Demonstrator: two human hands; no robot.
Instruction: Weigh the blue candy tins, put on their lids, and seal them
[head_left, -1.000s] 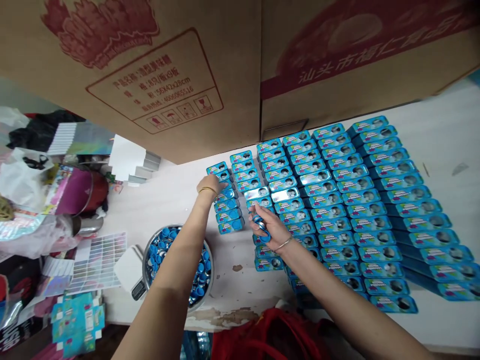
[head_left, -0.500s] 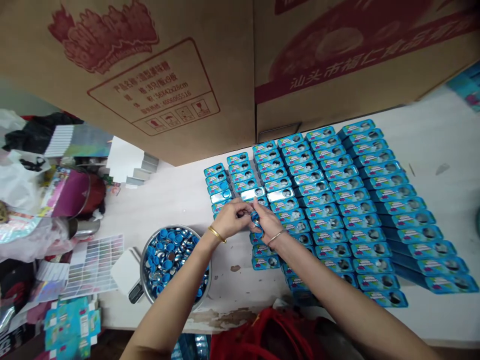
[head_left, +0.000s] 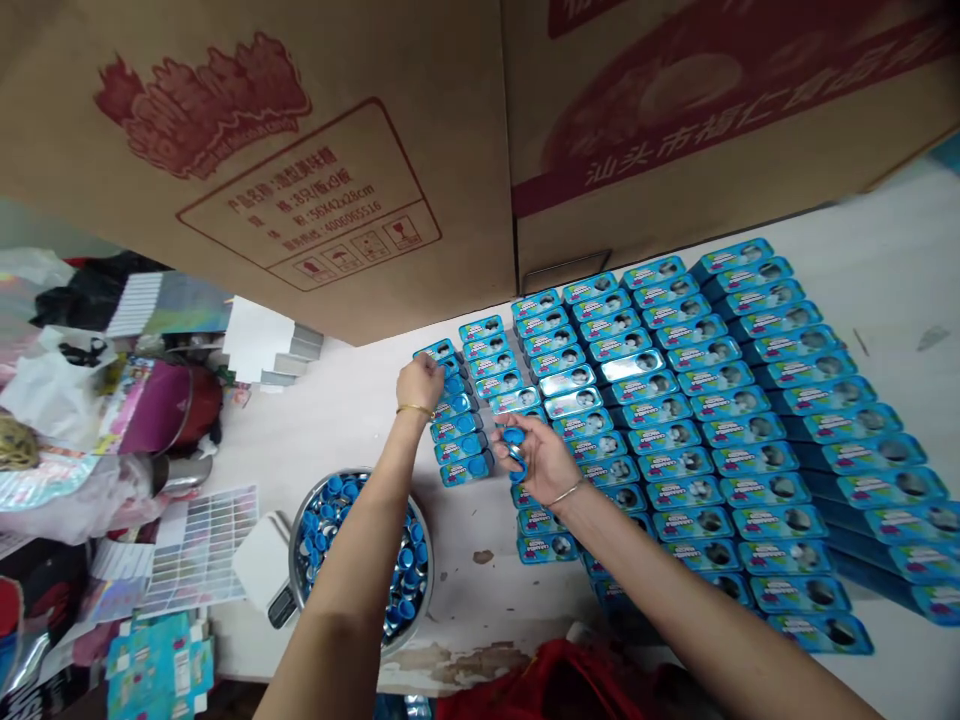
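My left hand (head_left: 421, 383) reaches to the back end of the leftmost column of small blue boxes. Its fingers are closed and lowered at the round opening of a blue box (head_left: 435, 350); whatever they pinch is hidden. In front of it, boxes in this column (head_left: 459, 447) have blue caps in their holes. Palm up, my right hand (head_left: 551, 462) is curled around several blue caps (head_left: 514, 437) with shiny silvery parts, above the neighbouring rows. A metal bowl (head_left: 430, 585) of similar caps (head_left: 409, 557) stands left of the rows, partly behind my left forearm.
Large cardboard cartons (head_left: 330, 190) wall off the back. Many more blue boxes (head_left: 757, 490) stand in columns on the right. At the left are a white slab (head_left: 259, 560) beside the bowl, a printed sheet (head_left: 202, 545), white boxes (head_left: 259, 340) and bags (head_left: 49, 370).
My left hand has moved away from my right hand, leftward and back, to the leftmost box column. My right hand has stayed over the rows with the caps, turned more palm up.
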